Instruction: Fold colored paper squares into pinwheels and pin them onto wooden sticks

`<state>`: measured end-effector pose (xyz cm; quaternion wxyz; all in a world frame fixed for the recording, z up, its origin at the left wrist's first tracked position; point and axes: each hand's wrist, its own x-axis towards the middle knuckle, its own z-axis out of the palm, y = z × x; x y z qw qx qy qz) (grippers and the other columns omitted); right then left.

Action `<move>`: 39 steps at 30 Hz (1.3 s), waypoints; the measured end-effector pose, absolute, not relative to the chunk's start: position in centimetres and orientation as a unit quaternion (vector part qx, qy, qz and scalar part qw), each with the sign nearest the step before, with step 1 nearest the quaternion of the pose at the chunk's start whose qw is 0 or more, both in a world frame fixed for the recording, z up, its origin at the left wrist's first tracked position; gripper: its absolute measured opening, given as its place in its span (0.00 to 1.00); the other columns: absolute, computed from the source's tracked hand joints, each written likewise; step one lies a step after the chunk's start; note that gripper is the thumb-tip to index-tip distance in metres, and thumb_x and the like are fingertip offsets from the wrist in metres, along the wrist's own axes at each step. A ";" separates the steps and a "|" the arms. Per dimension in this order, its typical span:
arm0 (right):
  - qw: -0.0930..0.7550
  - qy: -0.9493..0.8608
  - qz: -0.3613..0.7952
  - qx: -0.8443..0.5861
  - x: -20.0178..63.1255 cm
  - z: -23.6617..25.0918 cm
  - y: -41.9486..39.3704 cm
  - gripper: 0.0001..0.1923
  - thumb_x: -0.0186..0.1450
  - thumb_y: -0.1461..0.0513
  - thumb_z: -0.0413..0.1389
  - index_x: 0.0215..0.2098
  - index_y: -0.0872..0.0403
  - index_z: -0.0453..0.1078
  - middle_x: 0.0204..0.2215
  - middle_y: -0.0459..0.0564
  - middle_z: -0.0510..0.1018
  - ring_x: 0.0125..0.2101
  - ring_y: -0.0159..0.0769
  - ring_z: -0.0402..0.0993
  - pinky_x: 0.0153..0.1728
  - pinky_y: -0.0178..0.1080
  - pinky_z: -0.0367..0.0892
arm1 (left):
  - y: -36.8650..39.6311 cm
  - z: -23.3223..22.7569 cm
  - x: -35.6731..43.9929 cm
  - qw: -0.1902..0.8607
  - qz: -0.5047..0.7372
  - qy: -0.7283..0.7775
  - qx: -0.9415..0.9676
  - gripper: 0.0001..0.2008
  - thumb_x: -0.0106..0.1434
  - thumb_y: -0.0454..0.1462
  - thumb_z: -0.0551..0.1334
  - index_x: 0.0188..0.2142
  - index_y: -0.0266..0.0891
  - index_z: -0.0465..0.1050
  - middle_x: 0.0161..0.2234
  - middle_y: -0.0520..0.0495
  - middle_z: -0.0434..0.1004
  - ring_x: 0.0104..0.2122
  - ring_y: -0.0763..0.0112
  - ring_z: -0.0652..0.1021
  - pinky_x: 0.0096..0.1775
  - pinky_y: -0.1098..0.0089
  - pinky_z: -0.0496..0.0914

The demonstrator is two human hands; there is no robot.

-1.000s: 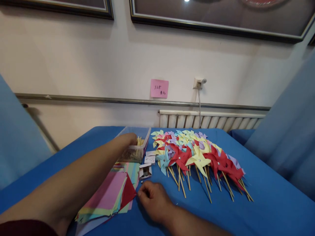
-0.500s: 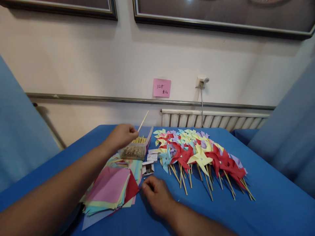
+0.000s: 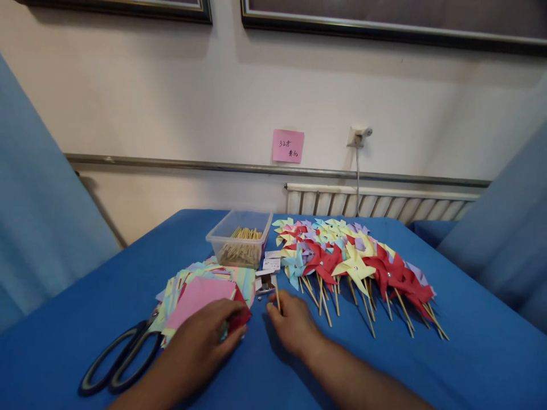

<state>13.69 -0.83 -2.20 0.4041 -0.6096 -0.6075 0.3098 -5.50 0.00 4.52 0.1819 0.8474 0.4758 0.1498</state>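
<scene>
My right hand [image 3: 294, 324] pinches a stick [image 3: 277, 292] just right of the paper stack [image 3: 200, 293], its long axis pointing away from me toward the box [image 3: 240, 242]. My left hand [image 3: 205, 336] rests on the stack's near edge, fingers curled, seemingly gripping a red sheet [image 3: 239, 318].

A thin wooden stick [image 3: 277, 292] stands nearly upright just right of a fanned stack of coloured paper squares [image 3: 200, 290], pink on top, lying flat at near left.
</scene>
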 end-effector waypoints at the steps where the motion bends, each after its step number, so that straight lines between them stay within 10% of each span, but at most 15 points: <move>1: 0.355 -0.633 0.280 -0.629 14.0 -2.1 -0.8 0.09 0.61 0.58 0.54 0.38 0.54 0.71 0.26 0.50 0.77 0.30 0.42 0.73 0.32 0.39 0.63 | 0.5 4.5 -6.8 0.144 0.150 0.486 0.849 0.17 0.59 0.46 0.58 0.46 0.45 0.72 0.46 0.45 0.78 0.45 0.59 0.76 0.47 0.63 0.68; 7: 0.174 -0.752 0.155 -0.617 14.4 -0.8 -1.5 0.11 0.63 0.59 0.52 0.41 0.52 0.71 0.38 0.54 0.78 0.38 0.43 0.75 0.36 0.39 0.63 | 2.1 3.1 -11.4 0.039 0.076 0.502 0.861 0.29 0.54 0.49 0.62 0.54 0.41 0.70 0.57 0.40 0.68 0.57 0.51 0.67 0.57 0.56 0.59; 22: 0.213 -0.759 0.187 -0.586 15.4 -1.1 -2.1 0.09 0.65 0.59 0.50 0.37 0.51 0.72 0.36 0.48 0.79 0.36 0.37 0.74 0.33 0.36 0.60 | 1.6 2.6 -10.7 0.035 0.071 0.488 0.869 0.12 0.59 0.42 0.57 0.38 0.42 0.75 0.54 0.43 0.72 0.54 0.57 0.70 0.53 0.61 0.64; 30: 0.236 -0.744 0.198 -0.593 15.4 -1.7 -1.3 0.08 0.64 0.61 0.51 0.35 0.50 0.72 0.34 0.46 0.79 0.35 0.35 0.74 0.33 0.34 0.58 | 1.8 2.8 -9.7 -0.001 0.091 0.563 0.821 0.25 0.57 0.47 0.57 0.51 0.37 0.69 0.55 0.39 0.70 0.54 0.53 0.69 0.54 0.60 0.62; 39: 0.238 -0.748 0.187 -0.590 15.5 -1.7 -1.3 0.08 0.64 0.61 0.51 0.35 0.50 0.73 0.34 0.46 0.79 0.35 0.36 0.74 0.33 0.35 0.58 | 0.9 4.2 -7.0 -0.022 0.074 0.582 0.809 0.17 0.56 0.44 0.56 0.43 0.39 0.70 0.41 0.38 0.76 0.43 0.50 0.75 0.41 0.59 0.66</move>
